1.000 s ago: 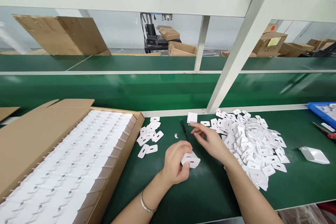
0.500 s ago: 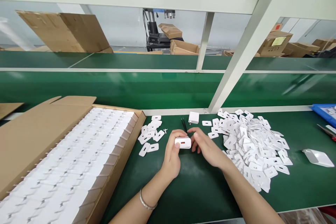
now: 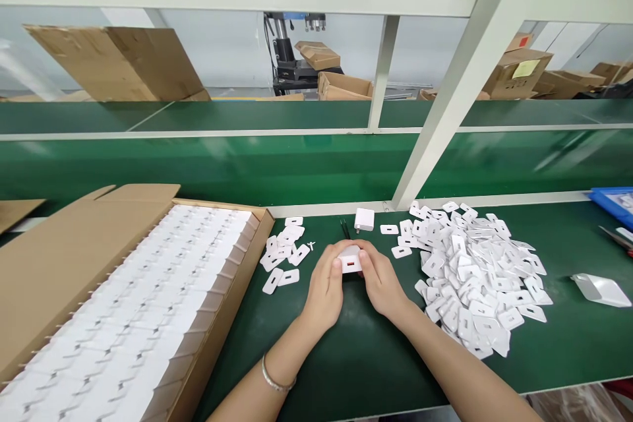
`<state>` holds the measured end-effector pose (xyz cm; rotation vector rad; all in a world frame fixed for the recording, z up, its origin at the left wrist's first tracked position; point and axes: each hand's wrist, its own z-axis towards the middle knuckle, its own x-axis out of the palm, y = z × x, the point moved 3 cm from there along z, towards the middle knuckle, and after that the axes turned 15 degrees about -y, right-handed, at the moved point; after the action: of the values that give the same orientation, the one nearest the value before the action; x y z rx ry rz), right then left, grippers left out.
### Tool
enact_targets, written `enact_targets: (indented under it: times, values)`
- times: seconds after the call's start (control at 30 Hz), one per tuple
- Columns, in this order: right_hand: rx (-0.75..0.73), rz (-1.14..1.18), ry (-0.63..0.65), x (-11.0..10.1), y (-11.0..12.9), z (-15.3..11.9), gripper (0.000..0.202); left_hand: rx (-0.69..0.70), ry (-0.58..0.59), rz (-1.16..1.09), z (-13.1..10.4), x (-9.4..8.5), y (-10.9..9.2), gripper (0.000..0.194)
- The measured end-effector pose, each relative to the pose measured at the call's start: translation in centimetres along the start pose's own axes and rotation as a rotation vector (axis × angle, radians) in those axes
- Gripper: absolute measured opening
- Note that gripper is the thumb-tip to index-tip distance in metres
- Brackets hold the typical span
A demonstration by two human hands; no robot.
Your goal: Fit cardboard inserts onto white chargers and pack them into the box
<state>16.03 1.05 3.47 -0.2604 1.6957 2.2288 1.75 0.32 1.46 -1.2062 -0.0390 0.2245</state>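
A white USB charger (image 3: 351, 261) with a reddish port facing me is held between both hands above the green bench. My left hand (image 3: 324, 287) grips its left side, thumb at the front edge. Closed around its right side is my right hand (image 3: 383, 280). Behind the hands lie black tweezers (image 3: 345, 229), partly hidden. Another white charger (image 3: 364, 219) with prongs sits just beyond. To the right spreads a big heap of white slotted cover plates (image 3: 477, 277); a smaller group of cover plates (image 3: 288, 277) lies to the left.
At the left stands an open cardboard box (image 3: 247, 290) with rows of white pieces between dividers. A slanted metal post (image 3: 445, 105) rises behind the heap. On the right are a white angular part (image 3: 602, 290), a blue tray (image 3: 610, 201) and a tool with a dark blade (image 3: 613, 236).
My right hand has come in from beside the charger and now grips its right side. The charger has shifted slightly right and tilted, with its port still facing me.
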Motion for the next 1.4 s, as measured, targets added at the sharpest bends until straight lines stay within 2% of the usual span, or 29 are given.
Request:
enact_targets:
  times: [0.1,0.43,0.57,0.7,0.87,1.03,1.13,1.2,1.3,1.4]
  values:
    - [0.017,0.007,-0.032,0.1,-0.7,0.1,0.054,-0.041,0.029,-0.042,0.2,0.1,0.2,0.045]
    - [0.006,0.033,-0.024,0.4,-0.3,0.2,0.043,0.004,-0.021,-0.090,0.7,-0.1,0.0,0.045]
    - [0.020,0.048,-0.044,0.6,-0.5,0.2,0.046,-0.035,-0.016,-0.083,0.7,-0.2,0.2,0.053]
    - [0.085,0.099,-0.058,0.6,-0.6,0.3,0.050,-0.092,0.052,-0.117,0.7,-0.1,0.4,0.066]
    - [0.032,0.063,-0.086,0.1,-0.6,0.3,0.051,-0.070,0.104,-0.074,0.8,0.0,0.5,0.050]
    - [-0.025,0.043,0.036,0.1,-0.5,0.6,0.037,0.049,0.150,-0.053,1.4,-0.8,0.3,0.044]
    - [-0.035,0.068,0.024,0.1,-0.3,0.7,0.035,0.078,0.142,-0.059,1.7,-1.2,0.3,0.044]
    - [-0.052,0.074,-0.002,-0.1,-0.3,0.8,0.034,-0.011,0.134,-0.134,1.8,-1.0,0.8,0.048]
    - [-0.105,0.047,0.003,-0.2,-0.4,1.0,0.034,-0.276,0.141,-0.396,1.8,-0.2,1.9,0.066]
    - [-0.227,-0.077,0.030,-0.4,0.2,1.8,0.039,-0.447,0.117,-0.586,1.8,0.3,2.6,0.060]
